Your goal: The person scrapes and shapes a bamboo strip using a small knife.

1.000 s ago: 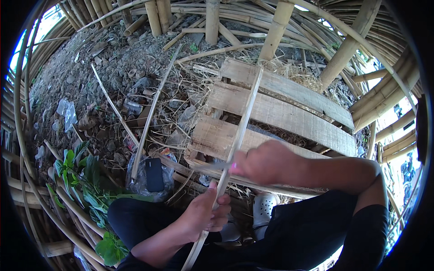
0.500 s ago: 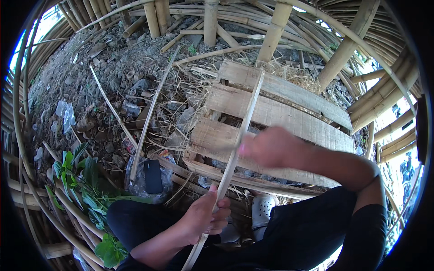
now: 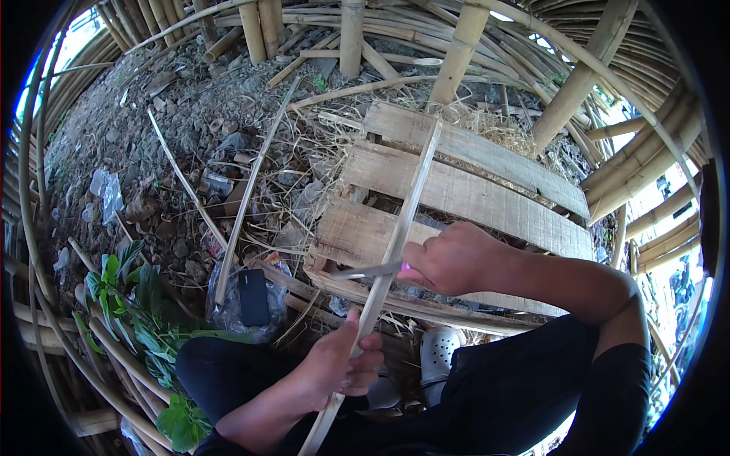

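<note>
A long pale bamboo strip (image 3: pixel 408 209) slants from my lap up across a wooden pallet (image 3: pixel 487 199). My left hand (image 3: pixel 344 363) is closed around its lower part, with the thumb lying along the strip. Just above, my right hand (image 3: pixel 456 258) grips a knife by its handle, of which a bit of pink shows by the thumb. The knife's blade (image 3: pixel 369 270) points left and lies across the strip, apparently against its surface. The rest of the handle is hidden in my fist.
Left of the pallet, two more strips (image 3: pixel 251 190) lie on rubble and dry straw. A black phone (image 3: pixel 254 296) rests on clear plastic near my knee, beside leafy green stems (image 3: pixel 144 319). Bamboo posts (image 3: pixel 458 57) stand behind the pallet. A light clog (image 3: pixel 439 353) shows below it.
My right hand has moved down along the strip toward my left hand, bringing the knife blade with it. The left hand keeps its grip at nearly the same place.
</note>
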Action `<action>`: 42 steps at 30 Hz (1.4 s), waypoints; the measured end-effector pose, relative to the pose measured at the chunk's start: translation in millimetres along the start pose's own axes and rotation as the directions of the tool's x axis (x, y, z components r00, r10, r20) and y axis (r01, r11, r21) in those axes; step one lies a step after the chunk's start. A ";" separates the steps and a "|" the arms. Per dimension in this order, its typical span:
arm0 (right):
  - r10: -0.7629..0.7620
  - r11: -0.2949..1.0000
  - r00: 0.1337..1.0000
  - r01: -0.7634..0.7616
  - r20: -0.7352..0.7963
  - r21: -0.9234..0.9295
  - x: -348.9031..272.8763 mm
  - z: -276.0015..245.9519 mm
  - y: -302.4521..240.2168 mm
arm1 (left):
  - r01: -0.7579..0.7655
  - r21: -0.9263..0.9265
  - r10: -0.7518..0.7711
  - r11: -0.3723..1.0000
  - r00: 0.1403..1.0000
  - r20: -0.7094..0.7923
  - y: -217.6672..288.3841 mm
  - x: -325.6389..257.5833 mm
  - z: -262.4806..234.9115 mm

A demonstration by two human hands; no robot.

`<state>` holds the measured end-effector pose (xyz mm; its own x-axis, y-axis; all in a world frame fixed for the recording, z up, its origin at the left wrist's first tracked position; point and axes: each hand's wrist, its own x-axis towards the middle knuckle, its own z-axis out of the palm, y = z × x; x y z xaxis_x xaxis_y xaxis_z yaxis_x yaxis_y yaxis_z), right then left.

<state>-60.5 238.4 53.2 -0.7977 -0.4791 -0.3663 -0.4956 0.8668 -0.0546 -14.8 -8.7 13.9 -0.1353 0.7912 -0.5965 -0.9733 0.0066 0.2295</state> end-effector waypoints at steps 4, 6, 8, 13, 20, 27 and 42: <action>0.057 0.997 0.993 -0.061 -0.108 -0.039 1.1 4.2 6.7 | -0.021 0.022 0.021 1.000 1.000 -0.023 2.6 4.3 0.0; -0.018 0.999 0.998 0.015 -0.066 -0.039 -2.9 -1.0 -9.8 | -0.009 -0.001 0.008 1.000 0.999 -0.034 0.1 1.3 2.1; -0.055 0.998 0.998 0.055 -0.008 0.016 0.8 -1.0 -8.5 | 0.007 -0.021 -0.008 1.000 0.999 -0.043 0.3 0.4 2.4; 0.031 0.999 1.000 -0.031 0.000 -0.020 -2.2 -6.1 -15.0 | 0.004 -0.014 -0.004 1.000 0.999 -0.041 0.2 -1.0 2.7; 0.005 1.000 0.997 -0.005 -0.081 -0.006 -2.3 -2.9 -13.1 | -0.002 0.021 0.002 1.000 1.000 0.009 0.3 0.7 -3.5; 0.219 0.973 0.968 -0.225 -0.118 -0.040 4.8 -8.3 3.0 | -0.003 0.041 0.004 0.999 0.999 -0.032 -2.0 -1.6 -0.6; 0.408 0.888 0.850 -0.455 -0.334 -0.074 5.0 -14.0 78.3 | 0.016 -0.002 -0.016 1.000 1.000 -0.017 -0.1 -4.9 1.7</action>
<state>-108.1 301.9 60.1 -0.9947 -0.0998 -0.0229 -0.1023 0.9771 0.1865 -13.7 -11.5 18.1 -0.1230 0.7804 -0.6130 -0.9757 0.0179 0.2185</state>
